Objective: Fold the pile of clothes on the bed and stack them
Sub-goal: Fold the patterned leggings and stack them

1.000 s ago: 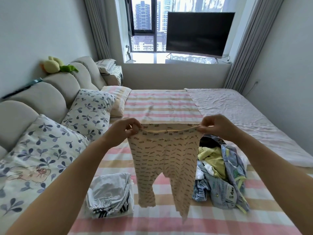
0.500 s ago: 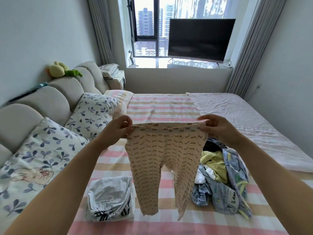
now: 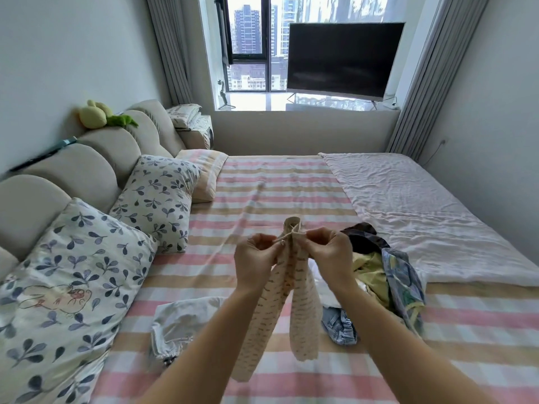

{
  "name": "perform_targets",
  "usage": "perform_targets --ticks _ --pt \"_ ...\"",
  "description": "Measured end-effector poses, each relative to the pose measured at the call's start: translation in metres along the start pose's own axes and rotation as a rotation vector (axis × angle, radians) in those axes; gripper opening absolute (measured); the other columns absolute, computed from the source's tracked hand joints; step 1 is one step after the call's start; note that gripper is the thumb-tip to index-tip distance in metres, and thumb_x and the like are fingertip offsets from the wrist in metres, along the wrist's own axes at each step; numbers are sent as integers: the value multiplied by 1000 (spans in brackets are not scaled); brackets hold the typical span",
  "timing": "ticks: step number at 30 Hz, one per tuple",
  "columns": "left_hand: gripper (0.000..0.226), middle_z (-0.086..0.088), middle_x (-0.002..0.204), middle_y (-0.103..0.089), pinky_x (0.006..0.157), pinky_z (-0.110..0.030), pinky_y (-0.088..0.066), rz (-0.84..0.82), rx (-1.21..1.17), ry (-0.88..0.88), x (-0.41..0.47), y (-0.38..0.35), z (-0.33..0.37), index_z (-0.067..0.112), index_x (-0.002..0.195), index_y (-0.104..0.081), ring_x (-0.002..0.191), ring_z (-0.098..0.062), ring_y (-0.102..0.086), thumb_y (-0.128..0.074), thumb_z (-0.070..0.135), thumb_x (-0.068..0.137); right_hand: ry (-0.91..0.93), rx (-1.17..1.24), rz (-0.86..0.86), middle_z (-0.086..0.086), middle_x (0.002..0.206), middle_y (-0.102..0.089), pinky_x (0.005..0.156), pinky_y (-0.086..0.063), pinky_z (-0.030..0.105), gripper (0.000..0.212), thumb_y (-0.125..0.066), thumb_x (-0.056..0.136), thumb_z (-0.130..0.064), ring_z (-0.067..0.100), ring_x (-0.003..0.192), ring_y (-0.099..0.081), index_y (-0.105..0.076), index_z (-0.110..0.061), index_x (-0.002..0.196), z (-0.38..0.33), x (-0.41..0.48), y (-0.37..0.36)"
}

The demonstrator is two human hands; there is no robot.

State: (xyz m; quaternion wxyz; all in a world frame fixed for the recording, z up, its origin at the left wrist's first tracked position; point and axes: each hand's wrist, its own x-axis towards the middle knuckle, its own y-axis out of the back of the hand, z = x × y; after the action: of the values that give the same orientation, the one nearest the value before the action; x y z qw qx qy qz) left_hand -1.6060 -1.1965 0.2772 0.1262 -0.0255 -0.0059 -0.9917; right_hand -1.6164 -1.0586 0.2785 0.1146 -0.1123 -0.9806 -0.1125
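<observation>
Hands are mid-frame, nearly touching. Left hand [image 3: 256,261] and right hand [image 3: 327,254] each pinch the waistband of the cream printed pants [image 3: 303,312], fingers clamped on the fabric (waistband bunched between them, the two legs hanging side by side). The pants are in the air over the striped bed [image 3: 277,176]. The pile of unfolded clothes [image 3: 371,272] lies on the bed just right of them. A folded grey garment [image 3: 180,319] lies on the bed, near left.

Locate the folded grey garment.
Head view, lower left of centre: the folded grey garment lies on the striped sheet, between the leaf-print pillow and the patterned trousers.
</observation>
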Motion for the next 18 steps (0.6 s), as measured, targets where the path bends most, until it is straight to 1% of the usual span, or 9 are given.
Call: perform_targets --ticks 2,4,6,8,10,12,14,16,18 --pt "7 -5 67 -69 65 -34 -56 42 7 -24 -7 -6 -4 9 71 -68 64 -17 -66 -75 6 74 14 -9 -9 -3 65 -71 63 -55 30 11 -76 76 -21 13 63 -67 -74 -11 73 0 -11 -6" --pt "9 2 63 -68 63 -27 -55 57 -6 -40 -13 -10 -7 11 70 -69 62 -10 -66 -74 5 74 17 -10 10 -5 68 -71 64 -54 26 8 -75 77 -19 8 64 -67 -75 -11 77 1 -19 -9" --pt "10 4 62 -68 60 -20 -52 78 -26 -44 -17 -12 -8 12 69 -69 60 -6 -65 -73 4 74 12 -7 38 -6 69 -71 64 -53 21 6 -75 77 -17 5 65 -66 -75 -12 78 2 -25 -10" --pt "11 6 63 -68 59 -15 -50 117 -27 -64 -19 -13 -9 12 69 -69 60 -3 -64 -73 3 74 15 -16 56 -7 69 -70 64 -51 19 4 -76 76 -17 3 64 -65 -74 -13 78 2 -30 -11" --pt "11 5 66 -69 62 -16 -51 139 -27 -78 -22 -15 -10 13 71 -70 62 -4 -65 -72 3 75 12 4 63 -5 70 -71 68 -53 22 3 -75 76 -15 6 67 -66 -74 -13 78 1 -33 -12" --pt "13 2 67 -70 66 -23 -54 143 -59 -57 -26 -17 -13 16 72 -70 66 -10 -67 -69 6 80 -5 49 56 -2 74 -71 73 -54 27 4 -75 77 -14 10 73 -67 -73 -12 80 1 -36 -13" --pt "19 -2 70 -72 69 -30 -56 122 -138 -4 -30 -19 -15 17 72 -71 72 -18 -69 -61 14 88 -17 98 36 0 81 -71 76 -54 26 8 -75 76 -14 12 79 -67 -71 -13 84 2 -40 -14" --pt "29 -4 75 -73 72 -29 -57 69 -272 51 -33 -20 -14 15 75 -72 78 -20 -70 -51 25 92 -19 115 12 0 87 -69 78 -53 24 18 -77 74 -13 11 85 -66 -68 -16 89 5 -43 -15" --pt "37 -6 80 -74 72 -25 -56 -16 -355 57 -35 -19 -13 14 77 -73 82 -19 -70 -45 35 89 -32 117 17 0 90 -68 80 -53 26 23 -76 74 -7 12 88 -65 -64 -18 91 7 -44 -14"
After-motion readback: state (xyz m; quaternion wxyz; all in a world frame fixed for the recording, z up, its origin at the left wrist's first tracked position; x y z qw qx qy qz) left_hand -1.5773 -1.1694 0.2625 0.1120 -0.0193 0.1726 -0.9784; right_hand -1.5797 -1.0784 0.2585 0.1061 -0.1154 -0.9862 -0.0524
